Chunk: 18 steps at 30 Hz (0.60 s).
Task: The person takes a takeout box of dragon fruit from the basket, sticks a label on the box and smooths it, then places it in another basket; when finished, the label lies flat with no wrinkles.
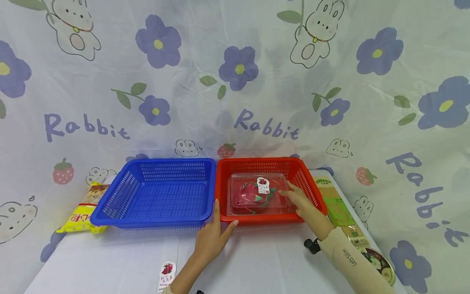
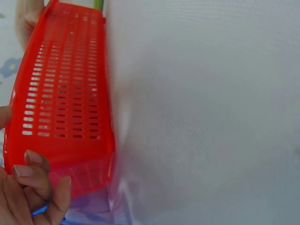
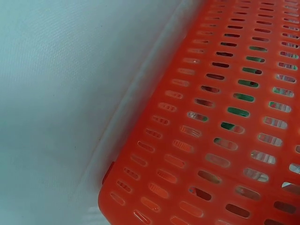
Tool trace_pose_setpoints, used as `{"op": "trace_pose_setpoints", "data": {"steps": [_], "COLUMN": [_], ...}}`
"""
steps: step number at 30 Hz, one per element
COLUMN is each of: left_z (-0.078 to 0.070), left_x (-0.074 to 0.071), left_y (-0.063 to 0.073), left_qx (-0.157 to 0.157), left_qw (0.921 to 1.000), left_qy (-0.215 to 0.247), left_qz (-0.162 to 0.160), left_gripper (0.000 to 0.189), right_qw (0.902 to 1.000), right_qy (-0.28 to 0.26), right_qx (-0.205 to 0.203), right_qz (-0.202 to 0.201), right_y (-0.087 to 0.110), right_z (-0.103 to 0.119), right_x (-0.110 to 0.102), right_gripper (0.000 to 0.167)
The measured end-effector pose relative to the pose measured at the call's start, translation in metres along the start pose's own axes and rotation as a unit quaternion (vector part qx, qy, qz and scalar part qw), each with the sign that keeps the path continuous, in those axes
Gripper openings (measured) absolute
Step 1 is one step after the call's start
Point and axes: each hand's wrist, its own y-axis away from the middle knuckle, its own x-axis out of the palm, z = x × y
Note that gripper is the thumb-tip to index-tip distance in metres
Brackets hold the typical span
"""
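A clear plastic clamshell box (image 1: 235, 204) lies inside the red basket (image 1: 257, 219), with a pink dragon fruit (image 1: 245, 195) visible through its lid. A white label (image 1: 263, 186) sits on the lid. My right hand (image 1: 300, 201) reaches over the basket's right side and holds the box at its right edge, thumb on the lid. At the basket's front left corner my left hand (image 1: 211, 241) grips the rim; in the left wrist view its curled fingers (image 2: 33, 176) show below the rim. Only the slotted basket wall (image 3: 211, 117) shows in the right wrist view, with my right hand out of sight.
A blue basket (image 1: 165, 200) stands directly left of the red one. Beside it lies a yellow food bag (image 1: 82, 212). To the right are a green package (image 1: 341, 208) and a round container (image 1: 378, 261). A dragon fruit label (image 1: 167, 274) lies near the front.
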Motion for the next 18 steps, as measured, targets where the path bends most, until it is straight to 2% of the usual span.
{"op": "trace_pose_setpoints", "data": {"steps": [11, 18], "left_z": [0.005, 0.001], "left_x": [-0.002, -0.013], "left_y": [0.002, 0.005], "left_qx": [0.0, -0.003], "left_qw": [1.0, 0.9997], "left_qy": [0.009, 0.018], "left_qz": [0.004, 0.014], "left_gripper": [0.098, 0.096], "right_qw": [0.9999, 0.9994], "right_qy": [-0.008, 0.018], "right_qx": [-0.003, -0.019], "right_qz": [-0.014, -0.024], "right_y": [0.001, 0.008], "right_z": [-0.001, 0.003], "right_x": [0.001, 0.0], "right_gripper": [0.078, 0.077]}}
